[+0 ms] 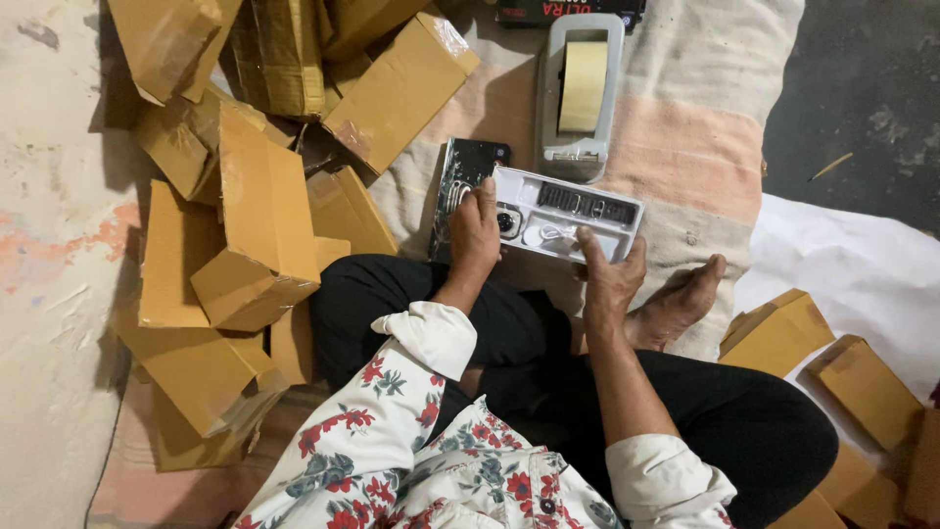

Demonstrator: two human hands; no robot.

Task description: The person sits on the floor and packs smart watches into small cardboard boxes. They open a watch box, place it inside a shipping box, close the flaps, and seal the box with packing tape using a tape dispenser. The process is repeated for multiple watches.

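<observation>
The white plastic tray (568, 214) rests on the striped mat (685, 127) over the floor, just in front of the person's crossed legs, with the tape dispenser (580, 93) beyond it. The left hand (475, 230) has its grip closed on a small dark round part (508, 221) at the tray's left end, beside the dark box lid (460, 186), while the right hand (609, 274) pinches the tray's near right edge. Held only at that edge, the light tray could tip, spilling its small loose pieces onto the mat.
</observation>
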